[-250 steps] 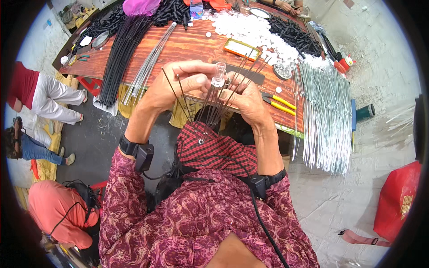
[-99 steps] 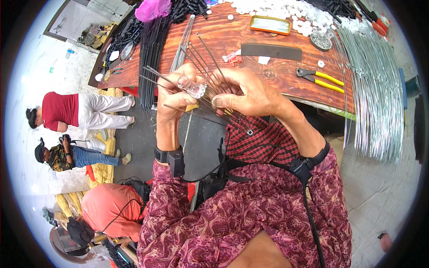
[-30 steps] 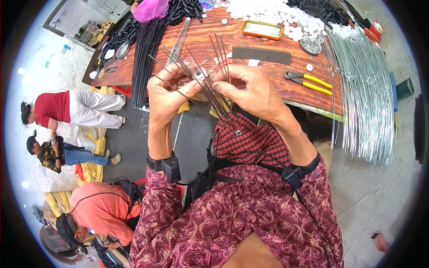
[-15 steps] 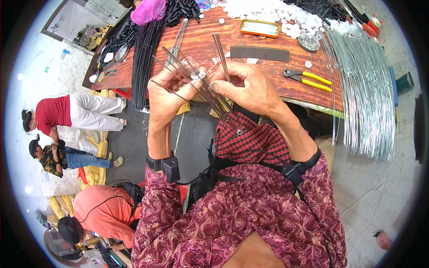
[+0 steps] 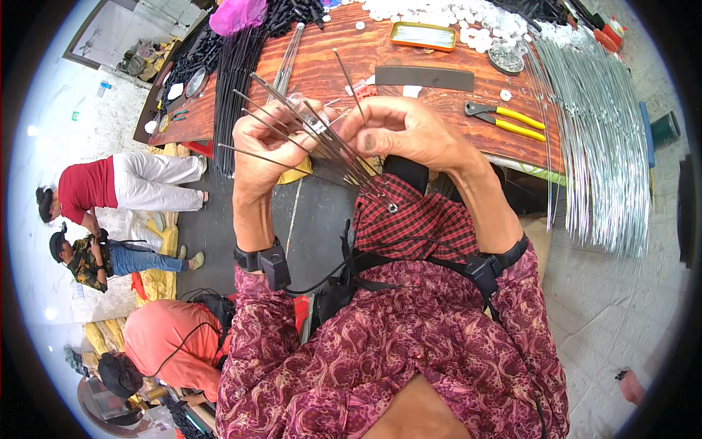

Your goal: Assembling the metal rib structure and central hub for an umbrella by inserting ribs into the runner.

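Thin rods (image 5: pixel 365 178), dark grey; small fitting (image 5: pixel 315 123), clear. Bench (image 5: pixel 342 67), red-brown with darker wood-grain streaks. Rod bundle (image 5: pixel 234 102), black; wire bundle (image 5: pixel 603 161), silver. Discs (image 5: pixel 479 38), white. Shallow tray (image 5: pixel 423 47), orange-yellow rim. Flat strip (image 5: pixel 424 77), dark brown-grey. Pliers (image 5: pixel 491 113), dark grey with yellow grips (image 5: pixel 521 130). Plastic bag (image 5: pixel 238 16), magenta. Wearer's shirt (image 5: pixel 387 322), maroon with pale swirls. Cloth (image 5: pixel 431 219), red and black check. Co-worker's top (image 5: pixel 172 340), coral; another's shirt (image 5: pixel 88 183), deep red, trousers (image 5: pixel 157 183) white.

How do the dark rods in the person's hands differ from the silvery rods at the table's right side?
The dark rods are few and fan apart at their upper ends; the silvery rods form a thick mass. The dark rods are in the left hand and right hand; the silvery rods hang past the table, untouched by either hand. Both are long and thin.
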Demonstrator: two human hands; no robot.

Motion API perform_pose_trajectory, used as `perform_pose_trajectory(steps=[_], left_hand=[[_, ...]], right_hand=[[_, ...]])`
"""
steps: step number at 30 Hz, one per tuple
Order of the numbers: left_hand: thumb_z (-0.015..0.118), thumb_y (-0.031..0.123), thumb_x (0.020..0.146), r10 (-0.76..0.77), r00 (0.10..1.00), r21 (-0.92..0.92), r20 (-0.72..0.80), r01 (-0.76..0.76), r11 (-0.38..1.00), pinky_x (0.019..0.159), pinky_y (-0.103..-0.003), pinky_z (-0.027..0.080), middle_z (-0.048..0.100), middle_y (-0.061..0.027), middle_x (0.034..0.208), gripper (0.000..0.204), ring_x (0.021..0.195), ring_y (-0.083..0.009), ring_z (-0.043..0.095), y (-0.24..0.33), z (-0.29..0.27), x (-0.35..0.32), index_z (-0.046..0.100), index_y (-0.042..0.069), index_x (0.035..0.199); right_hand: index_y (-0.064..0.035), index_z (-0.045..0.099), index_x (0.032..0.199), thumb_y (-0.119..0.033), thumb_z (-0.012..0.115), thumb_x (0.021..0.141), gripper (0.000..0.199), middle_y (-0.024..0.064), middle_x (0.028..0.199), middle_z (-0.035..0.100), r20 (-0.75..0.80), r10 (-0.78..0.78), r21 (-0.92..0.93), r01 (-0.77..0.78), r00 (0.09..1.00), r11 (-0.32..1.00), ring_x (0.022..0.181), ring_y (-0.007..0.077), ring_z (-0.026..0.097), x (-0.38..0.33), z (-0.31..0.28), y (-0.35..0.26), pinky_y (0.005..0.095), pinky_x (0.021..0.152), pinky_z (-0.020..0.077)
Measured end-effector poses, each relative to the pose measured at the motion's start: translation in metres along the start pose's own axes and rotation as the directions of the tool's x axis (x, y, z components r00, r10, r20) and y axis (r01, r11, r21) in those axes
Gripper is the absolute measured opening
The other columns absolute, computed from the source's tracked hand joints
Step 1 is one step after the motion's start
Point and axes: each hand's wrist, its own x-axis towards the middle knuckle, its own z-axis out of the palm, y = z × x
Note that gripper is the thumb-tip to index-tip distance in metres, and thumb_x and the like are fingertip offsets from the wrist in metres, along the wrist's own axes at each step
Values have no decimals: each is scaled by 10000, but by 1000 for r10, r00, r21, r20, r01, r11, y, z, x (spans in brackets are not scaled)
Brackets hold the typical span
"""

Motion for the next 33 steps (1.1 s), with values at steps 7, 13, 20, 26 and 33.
perform_pose_trajectory(steps=[7, 13, 20, 26, 33], left_hand=[[695, -91, 764, -16, 1000, -52, 13, 16, 999, 882, -353, 556, 702, -180, 1025, 359, 965, -232, 687, -3, 2, -1, 624, -72, 1116], [695, -90, 767, 0, 999, -48, 37, 2, 999, 880, -344, 555, 699, -175, 1035, 365, 973, -232, 685, -5, 1, -1, 614, -72, 1122], [698, -80, 763, 15, 999, -41, -41, -17, 999, 886, -309, 523, 685, -115, 1039, 387, 966, -182, 663, -12, 2, -4, 616, -65, 1141], [714, -9, 757, 12, 999, -21, -46, -13, 1000, 865, -327, 519, 654, -134, 1045, 311, 964, -207, 651, -9, 9, -3, 630, -36, 1056], [736, -48, 758, 29, 997, -78, -75, -35, 996, 880, -308, 517, 683, -135, 1059, 416, 976, -187, 653, -15, 11, -7, 608, -81, 1152]], right_hand=[[5, 677, 1013, -178, 685, 899, 215, 23, 878, 685, -108, -38, -117, 25, 993, 993, 814, 77, 625, 3, 12, 1, 243, 738, 516], [21, 663, 955, -93, 657, 895, 129, 23, 836, 682, -167, -152, -142, 129, 974, 981, 779, 75, 616, 4, 19, 6, 239, 704, 504], [40, 637, 877, -81, 693, 843, 137, 64, 716, 654, -361, -222, -293, 116, 906, 949, 647, 75, 587, 2, 35, 11, 267, 575, 478], [35, 642, 856, -78, 701, 834, 129, 53, 697, 646, -430, -255, -280, 140, 866, 950, 609, 62, 548, 0, 39, 9, 258, 525, 436], [26, 635, 835, -80, 709, 829, 128, 23, 672, 612, -452, -159, -264, 38, 878, 964, 601, 37, 507, -2, 40, 8, 248, 509, 409]])
